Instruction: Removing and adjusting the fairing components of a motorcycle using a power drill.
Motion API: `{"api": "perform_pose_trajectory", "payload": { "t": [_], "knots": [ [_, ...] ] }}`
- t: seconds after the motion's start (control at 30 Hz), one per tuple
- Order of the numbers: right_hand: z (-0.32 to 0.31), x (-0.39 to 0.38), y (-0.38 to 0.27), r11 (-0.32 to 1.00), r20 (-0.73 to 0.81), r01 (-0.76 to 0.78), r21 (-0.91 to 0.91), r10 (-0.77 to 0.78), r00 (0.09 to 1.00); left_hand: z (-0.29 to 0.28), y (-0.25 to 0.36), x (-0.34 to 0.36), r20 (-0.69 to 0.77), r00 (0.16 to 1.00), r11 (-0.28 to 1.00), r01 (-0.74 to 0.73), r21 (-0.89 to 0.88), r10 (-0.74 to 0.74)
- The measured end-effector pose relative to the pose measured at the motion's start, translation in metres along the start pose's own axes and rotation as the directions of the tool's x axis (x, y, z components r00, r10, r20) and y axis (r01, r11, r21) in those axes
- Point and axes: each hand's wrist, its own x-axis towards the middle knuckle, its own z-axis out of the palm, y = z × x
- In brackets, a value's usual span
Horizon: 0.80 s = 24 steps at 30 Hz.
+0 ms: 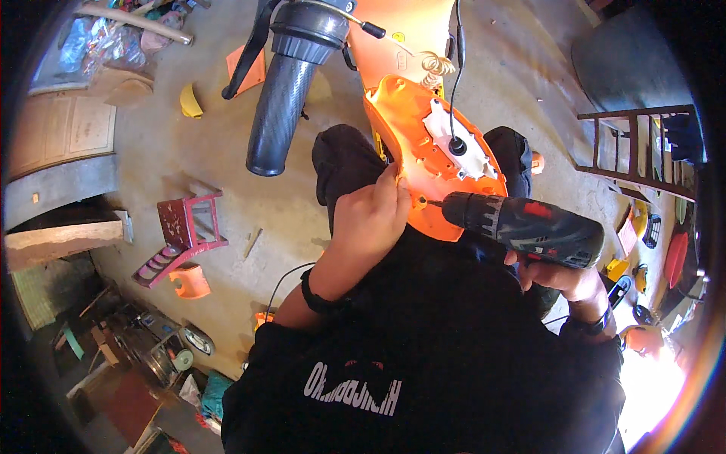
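Orange plastic fairing (418, 155) sits at one o'clock of centre, its eight-o'clock edge pinched by the left hand's (369, 219) fingers, the right hand's (558, 277) curled round a cordless drill (533, 225) at its four o'clock.

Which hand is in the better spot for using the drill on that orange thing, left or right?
Probably the right hand: it grips the drill, which points at the orange panel. The left hand holds the panel, so it seems better for steadying.
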Motion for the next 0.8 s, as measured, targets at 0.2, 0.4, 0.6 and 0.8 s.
{"api": "perform_pose_trajectory", "payload": {
  "t": [0.2, 0.4, 0.6, 0.8],
  "knots": [
    [-0.004, 0.003, 0.005, 0.993, 0.041, -0.002, -0.116, 0.007, 0.999, -0.001, 0.005, 0.003, -0.013, 1.000, 0.999, -0.012, -0.037, 0.011],
    [0.000, 0.005, 0.009, 0.997, 0.011, 0.012, -0.079, -0.011, 1.000, -0.002, 0.004, 0.004, 0.026, 0.999, 0.999, -0.036, 0.014, 0.035],
    [0.001, -0.002, 0.007, 0.976, 0.012, -0.005, -0.216, 0.008, 1.000, -0.001, 0.001, 0.000, -0.025, 0.996, 0.994, -0.086, -0.069, 0.084],
    [-0.003, 0.001, 0.009, 0.987, 0.085, -0.064, -0.146, 0.076, 0.993, -0.007, -0.004, -0.005, -0.035, 0.985, 0.969, -0.174, -0.175, 0.171]
  ]
}}
